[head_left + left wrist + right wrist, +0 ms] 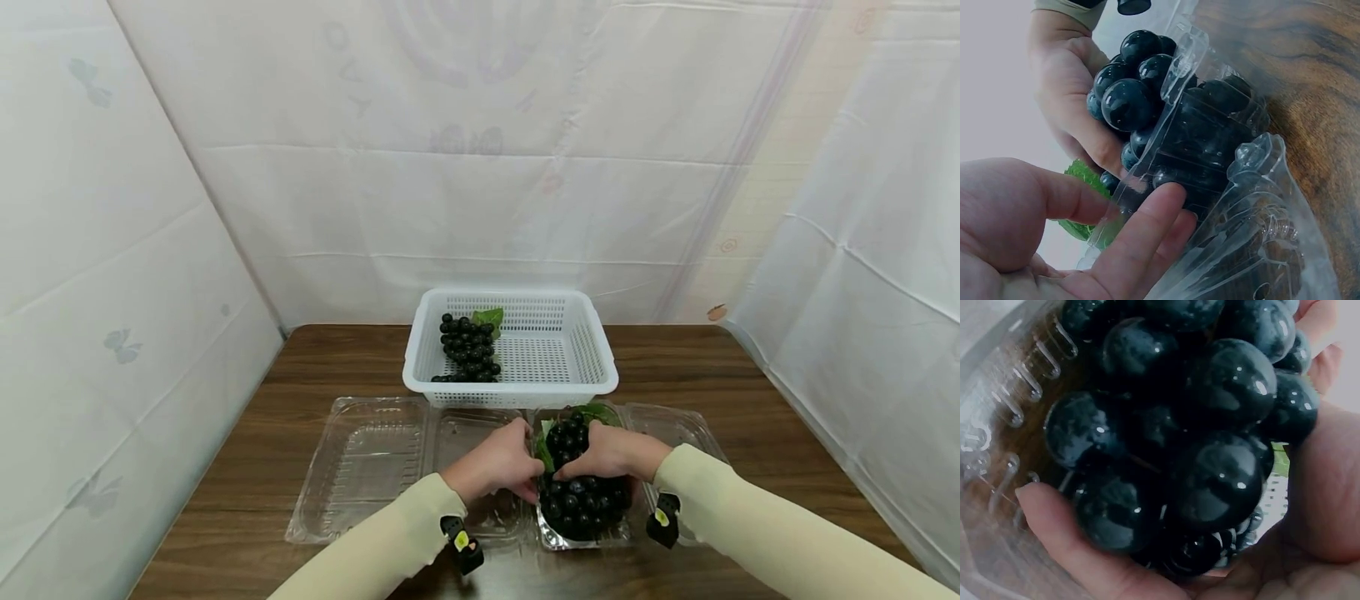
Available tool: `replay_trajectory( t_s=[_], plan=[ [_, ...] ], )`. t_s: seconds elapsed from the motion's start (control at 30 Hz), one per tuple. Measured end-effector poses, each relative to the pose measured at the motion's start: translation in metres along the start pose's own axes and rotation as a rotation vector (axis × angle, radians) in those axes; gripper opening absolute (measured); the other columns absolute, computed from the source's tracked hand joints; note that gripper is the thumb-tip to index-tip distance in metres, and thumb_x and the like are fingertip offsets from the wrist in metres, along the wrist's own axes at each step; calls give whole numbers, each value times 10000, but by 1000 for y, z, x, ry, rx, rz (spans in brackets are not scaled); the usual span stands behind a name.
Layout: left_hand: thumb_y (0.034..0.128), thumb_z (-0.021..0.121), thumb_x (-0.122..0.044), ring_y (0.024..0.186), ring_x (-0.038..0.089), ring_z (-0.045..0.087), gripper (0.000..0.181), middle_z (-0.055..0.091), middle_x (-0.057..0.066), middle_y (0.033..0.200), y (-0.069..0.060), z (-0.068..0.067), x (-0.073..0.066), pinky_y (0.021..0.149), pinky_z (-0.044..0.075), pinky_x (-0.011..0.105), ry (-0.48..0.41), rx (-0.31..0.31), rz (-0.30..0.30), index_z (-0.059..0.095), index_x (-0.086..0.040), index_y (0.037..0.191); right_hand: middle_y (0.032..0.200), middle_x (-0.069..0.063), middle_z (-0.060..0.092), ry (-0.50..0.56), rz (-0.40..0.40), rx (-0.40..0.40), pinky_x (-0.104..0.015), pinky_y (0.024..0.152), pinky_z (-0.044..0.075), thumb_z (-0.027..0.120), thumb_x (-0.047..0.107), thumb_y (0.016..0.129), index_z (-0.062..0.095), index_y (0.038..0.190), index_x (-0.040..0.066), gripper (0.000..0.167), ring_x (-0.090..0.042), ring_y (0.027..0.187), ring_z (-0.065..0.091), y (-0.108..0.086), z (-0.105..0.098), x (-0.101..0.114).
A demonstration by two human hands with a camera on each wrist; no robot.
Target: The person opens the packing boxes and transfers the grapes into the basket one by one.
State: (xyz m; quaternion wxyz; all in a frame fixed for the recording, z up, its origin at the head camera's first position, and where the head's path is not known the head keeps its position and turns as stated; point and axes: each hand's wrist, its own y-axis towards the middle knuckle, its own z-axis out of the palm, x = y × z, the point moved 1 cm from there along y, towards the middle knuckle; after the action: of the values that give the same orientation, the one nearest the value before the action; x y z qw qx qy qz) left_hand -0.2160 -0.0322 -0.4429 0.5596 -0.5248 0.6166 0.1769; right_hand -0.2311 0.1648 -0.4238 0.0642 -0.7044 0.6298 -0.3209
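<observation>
A bunch of dark grapes [581, 504] with green leaves [597, 413] sits in a clear plastic clamshell container [555, 540] at the front, right of the middle. My right hand [611, 452] reaches down from the right and grips the bunch; in the right wrist view its fingers and thumb curl round the grapes [1222, 478]. At the container's left side is my left hand [506, 458]. Seen from the left wrist, its thumb and fingers [1141, 237] pinch the clear side wall, the fingertips against the outside. Parts of the bunch lie hidden under the right hand.
Behind the container stands a white plastic basket [510, 388] with another bunch of dark grapes [468, 346] in its left part. A second clear clamshell [360, 475] lies open on the left. The open lid [678, 425] is at the right, on the brown wooden table [232, 492].
</observation>
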Motion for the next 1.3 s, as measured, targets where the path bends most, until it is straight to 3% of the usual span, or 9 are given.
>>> replay_trajectory(
  t_s=[0.1, 0.2, 0.3, 0.43, 0.63, 0.9, 1.3],
  plan=[
    [955, 637, -19, 625, 290, 720, 602, 704, 212, 799, 0, -1, 0, 632, 633, 419, 16, 4, 1, 367, 13, 1492, 1556, -370, 365, 28, 13, 1, -567, 1044, 502, 787, 586, 794, 227, 1534, -178, 1202, -489, 1387, 464, 3, 3, 0],
    [957, 635, -15, 619, 292, 718, 596, 707, 210, 792, 1, -1, 0, 635, 632, 421, 21, 9, 3, 369, 9, 1489, 1569, -364, 345, 71, 38, 10, -516, 862, 593, 798, 533, 801, 200, 1546, -169, 1185, -471, 1364, 485, 6, 5, 0],
    [961, 626, -11, 607, 288, 717, 594, 704, 206, 777, 2, 0, 0, 644, 632, 410, 39, 13, 16, 366, 12, 1494, 1589, -362, 304, 125, 54, 22, -504, 762, 611, 809, 485, 809, 171, 1555, -163, 1176, -475, 1363, 476, 6, 6, -1],
    [969, 619, -17, 595, 274, 718, 591, 701, 189, 755, 1, 0, -2, 667, 632, 385, 91, 11, 33, 363, 18, 1501, 1612, -370, 236, 200, 63, 32, -569, 953, 556, 814, 430, 821, 125, 1559, -166, 1173, -513, 1429, 379, 5, 8, -1],
    [969, 619, -15, 582, 263, 718, 579, 705, 163, 726, 1, 0, -4, 682, 632, 378, 128, 1, 37, 373, 23, 1491, 1629, -382, 142, 337, 79, 23, -633, 1101, 429, 828, 345, 815, 76, 1570, -147, 1173, -548, 1472, 265, 3, 12, -2],
    [977, 619, -28, 589, 251, 721, 584, 699, 156, 731, 0, 2, -1, 720, 630, 385, 160, -15, 31, 369, 20, 1502, 1567, -377, 308, 414, 35, -9, -599, 1093, 436, 816, 287, 806, 144, 1569, -120, 1095, -527, 1428, 352, 3, 18, -7],
    [973, 628, -50, 608, 248, 733, 613, 703, 152, 734, 1, -1, 0, 731, 626, 373, 188, -13, 32, 354, 26, 1515, 1519, -330, 386, 507, 13, -35, -550, 1030, 486, 817, 287, 792, 209, 1543, -101, 1041, -482, 1350, 451, 4, 20, -13]
  ],
)
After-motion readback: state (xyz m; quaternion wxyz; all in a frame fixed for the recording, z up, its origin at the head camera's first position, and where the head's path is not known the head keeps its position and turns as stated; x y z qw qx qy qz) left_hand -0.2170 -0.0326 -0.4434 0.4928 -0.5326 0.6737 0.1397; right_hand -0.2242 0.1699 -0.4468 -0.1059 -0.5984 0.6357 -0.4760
